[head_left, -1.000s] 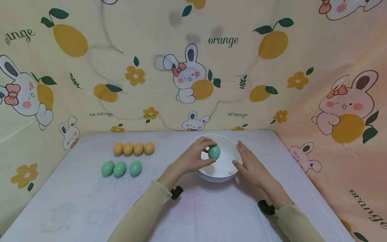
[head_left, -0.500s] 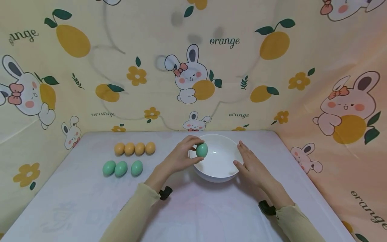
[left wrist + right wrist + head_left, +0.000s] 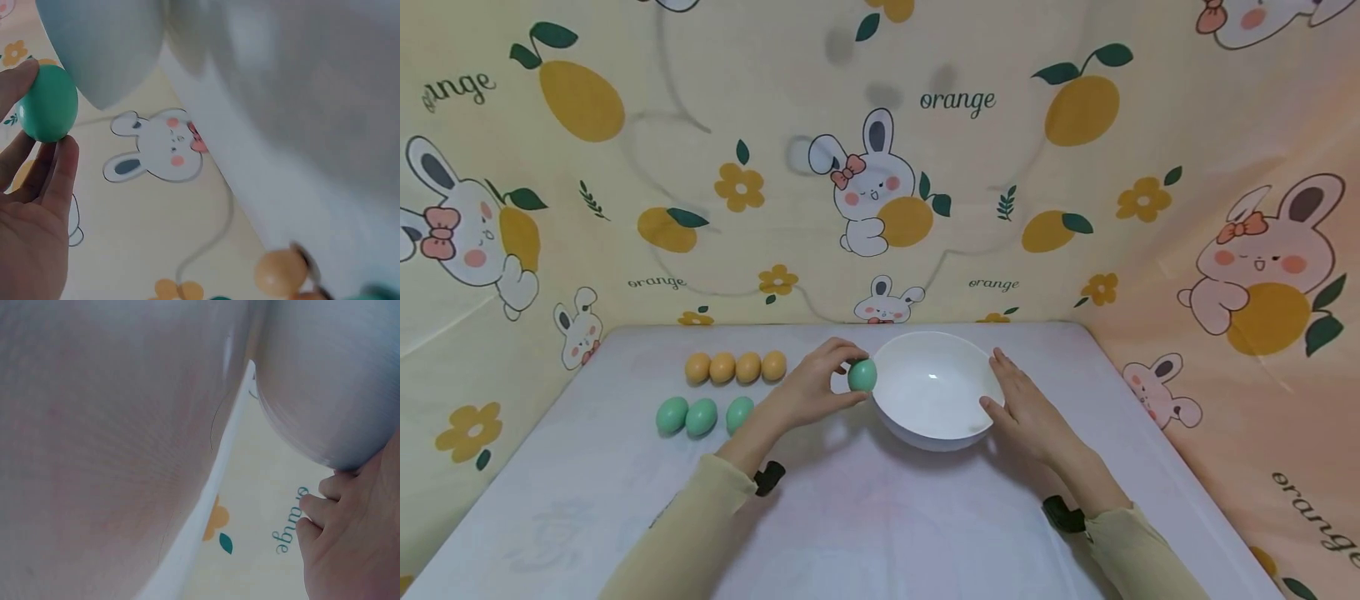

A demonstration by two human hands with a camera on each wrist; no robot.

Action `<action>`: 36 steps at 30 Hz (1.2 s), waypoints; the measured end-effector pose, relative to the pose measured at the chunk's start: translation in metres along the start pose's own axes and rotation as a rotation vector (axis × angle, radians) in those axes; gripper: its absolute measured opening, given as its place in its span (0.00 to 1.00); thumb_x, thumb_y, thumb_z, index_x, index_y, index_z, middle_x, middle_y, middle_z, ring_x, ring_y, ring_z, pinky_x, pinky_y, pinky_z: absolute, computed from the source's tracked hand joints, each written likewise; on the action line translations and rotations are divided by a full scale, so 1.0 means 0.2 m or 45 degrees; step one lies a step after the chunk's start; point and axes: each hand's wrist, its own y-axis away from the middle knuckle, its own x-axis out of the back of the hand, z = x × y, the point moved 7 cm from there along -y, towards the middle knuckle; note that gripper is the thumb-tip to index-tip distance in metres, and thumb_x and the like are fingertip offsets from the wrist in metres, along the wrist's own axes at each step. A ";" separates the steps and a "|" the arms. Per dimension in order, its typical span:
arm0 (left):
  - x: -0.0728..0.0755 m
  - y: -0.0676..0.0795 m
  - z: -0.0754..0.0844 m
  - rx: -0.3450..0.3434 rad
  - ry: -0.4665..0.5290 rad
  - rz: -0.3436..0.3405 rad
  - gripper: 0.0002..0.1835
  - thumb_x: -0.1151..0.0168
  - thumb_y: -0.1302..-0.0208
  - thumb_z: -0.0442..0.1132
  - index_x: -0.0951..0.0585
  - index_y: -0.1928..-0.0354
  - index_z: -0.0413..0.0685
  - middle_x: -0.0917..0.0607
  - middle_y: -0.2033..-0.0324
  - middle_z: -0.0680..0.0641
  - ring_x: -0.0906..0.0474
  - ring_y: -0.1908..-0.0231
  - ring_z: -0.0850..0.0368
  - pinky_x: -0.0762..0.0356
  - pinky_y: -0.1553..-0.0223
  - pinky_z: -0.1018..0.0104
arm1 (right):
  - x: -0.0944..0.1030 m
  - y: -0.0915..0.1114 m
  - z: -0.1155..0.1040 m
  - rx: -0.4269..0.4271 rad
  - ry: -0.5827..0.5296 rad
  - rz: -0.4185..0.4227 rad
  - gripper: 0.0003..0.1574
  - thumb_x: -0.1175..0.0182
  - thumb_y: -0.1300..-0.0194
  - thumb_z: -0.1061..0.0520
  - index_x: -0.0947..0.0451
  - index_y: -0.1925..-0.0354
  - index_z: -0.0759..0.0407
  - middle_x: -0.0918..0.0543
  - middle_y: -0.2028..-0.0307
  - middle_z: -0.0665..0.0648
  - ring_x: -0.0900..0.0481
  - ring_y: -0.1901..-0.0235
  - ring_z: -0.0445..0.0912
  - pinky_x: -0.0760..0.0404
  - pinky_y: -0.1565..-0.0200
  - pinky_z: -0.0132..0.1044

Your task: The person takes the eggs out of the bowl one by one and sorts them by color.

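Observation:
My left hand (image 3: 805,390) pinches a green egg (image 3: 862,376) between thumb and fingers, just left of the rim of a white bowl (image 3: 934,392). The left wrist view shows the egg (image 3: 50,103) held at the fingertips, with the bowl's pale side (image 3: 103,50) close by. Against the bowl's right side lies my right hand (image 3: 1033,421), its fingers extended. In the right wrist view, the fingers (image 3: 322,509) touch the outside of the bowl (image 3: 337,381). No egg shows inside the bowl.
Several orange-yellow eggs (image 3: 735,367) stand in a row at the back left of the white-covered table (image 3: 880,517). In front of them lie three green eggs (image 3: 702,417), the rightmost partly behind my left wrist. A patterned cloth (image 3: 970,167) rises behind the table.
My left hand has carried the green egg leftward, from above the bowl to just outside its left rim. My right hand has stayed against the bowl.

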 end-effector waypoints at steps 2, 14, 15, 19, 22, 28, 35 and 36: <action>0.02 0.02 -0.01 0.025 -0.040 -0.020 0.29 0.21 0.42 0.36 0.20 0.40 0.38 0.21 0.44 0.43 0.20 0.48 0.50 0.17 0.44 0.55 | 0.00 0.00 0.00 0.001 -0.002 0.000 0.49 0.54 0.18 0.38 0.55 0.19 0.69 0.56 0.17 0.64 0.55 0.20 0.64 0.49 0.24 0.64; 0.12 0.13 -0.12 0.139 -0.234 -0.166 0.27 0.20 0.42 0.41 0.19 0.42 0.43 0.21 0.46 0.47 0.19 0.47 0.51 0.18 0.44 0.55 | 0.00 0.00 0.00 -0.001 -0.010 0.003 0.49 0.53 0.19 0.39 0.53 0.19 0.69 0.55 0.17 0.65 0.55 0.20 0.64 0.49 0.24 0.64; 0.12 0.14 -0.14 0.148 -0.253 -0.181 0.27 0.20 0.42 0.42 0.19 0.43 0.43 0.21 0.47 0.47 0.19 0.47 0.51 0.17 0.44 0.55 | 0.00 0.00 0.00 0.000 -0.010 0.005 0.49 0.53 0.19 0.39 0.53 0.19 0.69 0.55 0.17 0.65 0.54 0.20 0.64 0.49 0.24 0.64; 0.15 0.17 -0.17 0.185 -0.291 -0.231 0.27 0.20 0.42 0.43 0.19 0.43 0.43 0.20 0.48 0.47 0.19 0.47 0.48 0.18 0.45 0.52 | 0.00 0.00 -0.01 0.000 -0.009 0.009 0.49 0.52 0.19 0.39 0.53 0.19 0.70 0.55 0.17 0.65 0.54 0.20 0.65 0.48 0.24 0.65; 0.17 0.20 -0.21 0.211 -0.308 -0.267 0.26 0.20 0.41 0.44 0.19 0.44 0.43 0.20 0.48 0.46 0.19 0.47 0.47 0.18 0.45 0.51 | 0.01 0.00 -0.01 -0.004 -0.010 0.008 0.49 0.53 0.18 0.39 0.53 0.19 0.70 0.55 0.17 0.65 0.54 0.20 0.65 0.48 0.24 0.65; 0.18 0.25 -0.28 0.254 -0.348 -0.330 0.26 0.20 0.42 0.43 0.18 0.44 0.42 0.20 0.49 0.45 0.20 0.50 0.47 0.18 0.46 0.54 | 0.01 0.00 -0.01 -0.009 -0.012 0.007 0.49 0.53 0.19 0.39 0.54 0.19 0.70 0.56 0.17 0.65 0.54 0.20 0.65 0.48 0.24 0.65; 0.18 0.31 -0.35 0.331 -0.354 -0.396 0.25 0.20 0.43 0.43 0.17 0.45 0.41 0.21 0.53 0.48 0.21 0.54 0.50 0.19 0.48 0.56 | 0.00 -0.01 0.00 -0.012 -0.002 0.002 0.49 0.53 0.19 0.39 0.54 0.19 0.69 0.56 0.17 0.65 0.54 0.20 0.64 0.48 0.24 0.65; 0.18 0.32 -0.36 0.337 -0.361 -0.400 0.25 0.20 0.43 0.43 0.17 0.46 0.42 0.21 0.53 0.48 0.21 0.55 0.50 0.19 0.49 0.55 | 0.00 -0.01 0.00 -0.012 -0.003 0.002 0.49 0.53 0.19 0.39 0.54 0.19 0.69 0.56 0.17 0.65 0.54 0.20 0.64 0.48 0.24 0.65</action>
